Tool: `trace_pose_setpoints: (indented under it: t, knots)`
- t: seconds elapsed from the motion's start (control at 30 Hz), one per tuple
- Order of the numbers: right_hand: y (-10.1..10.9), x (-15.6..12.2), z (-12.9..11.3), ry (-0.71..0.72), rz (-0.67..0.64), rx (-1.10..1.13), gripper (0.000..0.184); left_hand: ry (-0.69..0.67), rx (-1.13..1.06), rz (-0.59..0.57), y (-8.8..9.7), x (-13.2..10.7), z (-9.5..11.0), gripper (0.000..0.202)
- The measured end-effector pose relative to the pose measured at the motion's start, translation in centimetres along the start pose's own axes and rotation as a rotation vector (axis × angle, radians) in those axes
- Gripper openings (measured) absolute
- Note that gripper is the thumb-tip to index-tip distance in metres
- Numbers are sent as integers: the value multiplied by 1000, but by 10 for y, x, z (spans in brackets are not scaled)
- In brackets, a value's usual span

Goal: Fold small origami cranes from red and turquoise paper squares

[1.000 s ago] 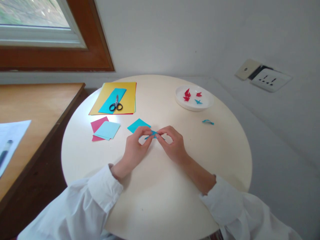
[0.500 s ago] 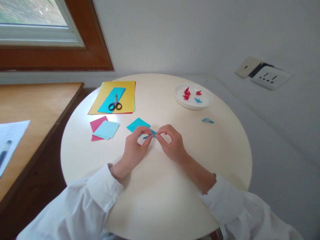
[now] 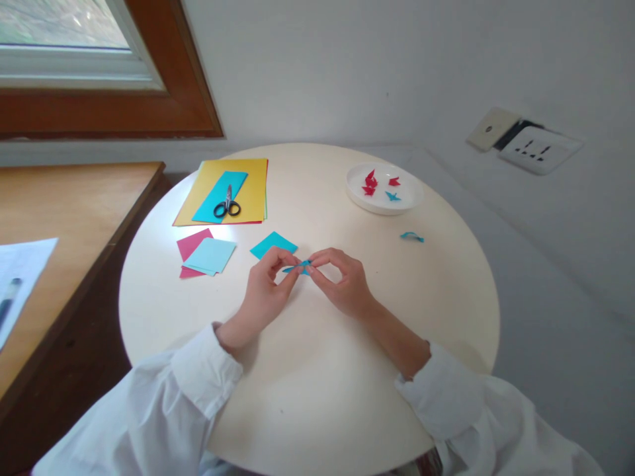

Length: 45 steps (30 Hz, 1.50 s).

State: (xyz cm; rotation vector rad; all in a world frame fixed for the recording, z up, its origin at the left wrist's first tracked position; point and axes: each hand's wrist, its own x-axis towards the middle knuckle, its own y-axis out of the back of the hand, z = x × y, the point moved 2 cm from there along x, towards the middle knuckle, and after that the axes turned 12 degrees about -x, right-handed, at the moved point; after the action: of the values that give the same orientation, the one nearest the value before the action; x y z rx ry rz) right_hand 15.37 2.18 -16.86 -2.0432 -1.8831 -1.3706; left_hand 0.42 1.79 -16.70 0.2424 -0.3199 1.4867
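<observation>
A small folded blue paper piece (image 3: 306, 267) is pinched between my two hands above the middle of the round table. My left hand (image 3: 266, 284) grips its left side with thumb and forefinger; a pointed tip sticks out inside that finger loop. From the other side my right hand (image 3: 344, 281) pinches it with thumb and forefinger. The fingertips hide part of the folds. Just behind my left hand lies a flat blue paper square (image 3: 274, 244). To the right rests a thin curled blue strip (image 3: 412, 237).
On the round table (image 3: 317, 396), a white dish (image 3: 357, 201) holds several small red and blue folded papers. Black-handled scissors (image 3: 227, 209) lie on blue and yellow sheets (image 3: 255, 192). Light blue squares (image 3: 211, 256) overlap pink ones (image 3: 188, 246). A wooden desk (image 3: 99, 198) stands left.
My fingers have shifted slightly on the blue paper piece, and a little more of it shows below the fingertips. The whole view has moved very slightly.
</observation>
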Motion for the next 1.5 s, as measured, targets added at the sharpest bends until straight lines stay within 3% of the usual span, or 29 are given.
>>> trace_pose_setpoints:
  t: [0.23,0.53,0.7,1.03,1.5]
  knots:
    - [-3,0,3,-208,-8,116,8,96,-78,26,-1,3,1,18]
    - [-3,0,6,-274,-52,134,9,303,-134,-27,-2,6,-1,25]
    - [-4,-1,8,-296,-65,151,9,296,-34,-82,-3,5,1,18]
    - [-9,-2,11,-321,-75,253,9,318,-63,-97,-4,5,0,18]
    - [-8,2,9,-302,-152,194,11,294,97,-140,-6,5,3,11]
